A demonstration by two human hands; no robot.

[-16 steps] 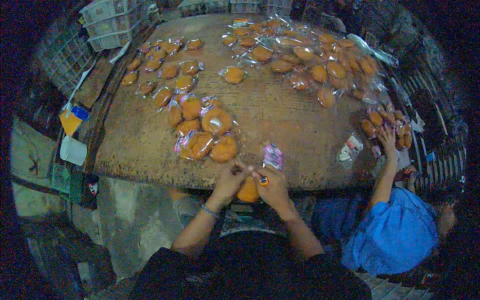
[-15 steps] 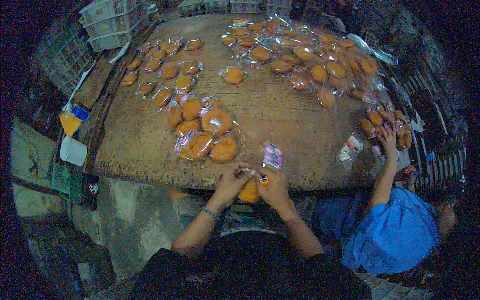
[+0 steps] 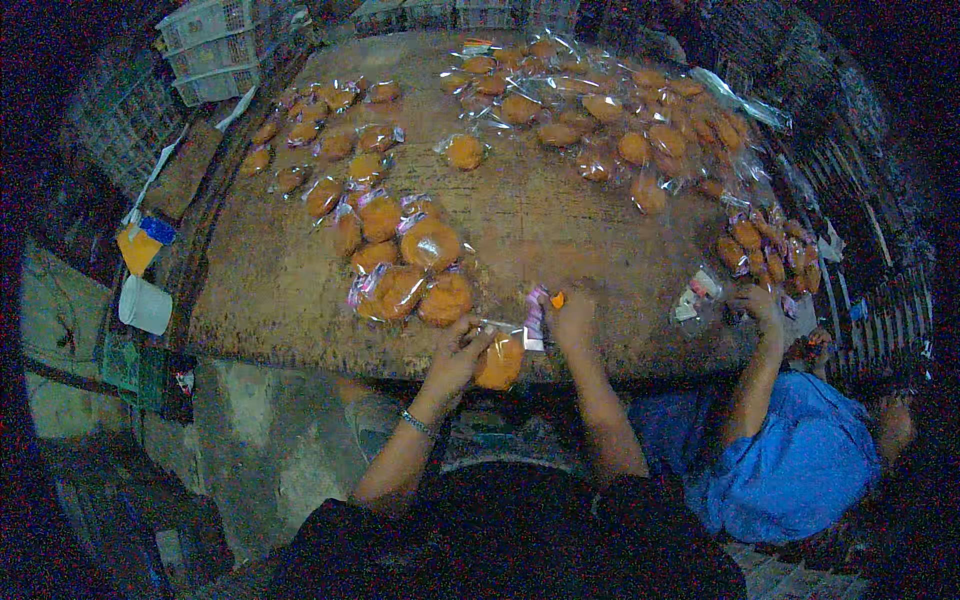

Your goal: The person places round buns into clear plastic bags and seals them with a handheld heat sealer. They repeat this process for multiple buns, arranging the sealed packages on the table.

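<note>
At the table (image 3: 560, 225) edge, the left hand (image 3: 457, 357) and right hand (image 3: 572, 318) pinch a bagged orange pastry (image 3: 499, 362) with their fingers; a steady, even grip likely suits it.

Bagged buns (image 3: 430, 245) on table (image 3: 560, 220), crates (image 3: 215, 50) behind

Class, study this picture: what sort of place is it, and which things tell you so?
Probably a small food-packing workshop. A big worn wooden table is strewn with round orange buns in clear plastic bags, stacked white plastic crates stand beside it, and a second person in blue works alongside.
</note>
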